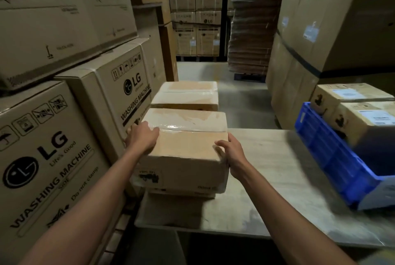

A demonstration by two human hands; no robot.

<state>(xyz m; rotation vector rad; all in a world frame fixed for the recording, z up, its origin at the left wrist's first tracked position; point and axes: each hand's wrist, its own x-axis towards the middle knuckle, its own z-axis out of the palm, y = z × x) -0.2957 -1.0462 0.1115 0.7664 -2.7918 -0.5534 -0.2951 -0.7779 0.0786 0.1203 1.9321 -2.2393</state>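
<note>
Tall stacks of washing machine cartons (49,157) fill the left of the frame, and larger plain cartons (342,29) bound with a dark strap fill the upper right. A pile of flat cardboard sheets (250,33) stands at upper centre. A pale table (267,179) spans the lower right. On its right end sits a blue crate (333,157), and two labelled cartons (363,123) rise above its rim, apparently standing inside it, one behind the other. At centre, at the table's left end, is the taped box (188,149), closed and sealed with glossy tape, so what it holds cannot be seen. It rests on a lower box (181,195), and a similar sealed box (188,95) lies just beyond it. The left hand (142,136) lies on the taped box's top left edge, thumb on the lid and fingers curled over the side. The right hand (232,153) clasps the right edge, thumb hooked above the lid, its fingers hidden down the side.
</note>
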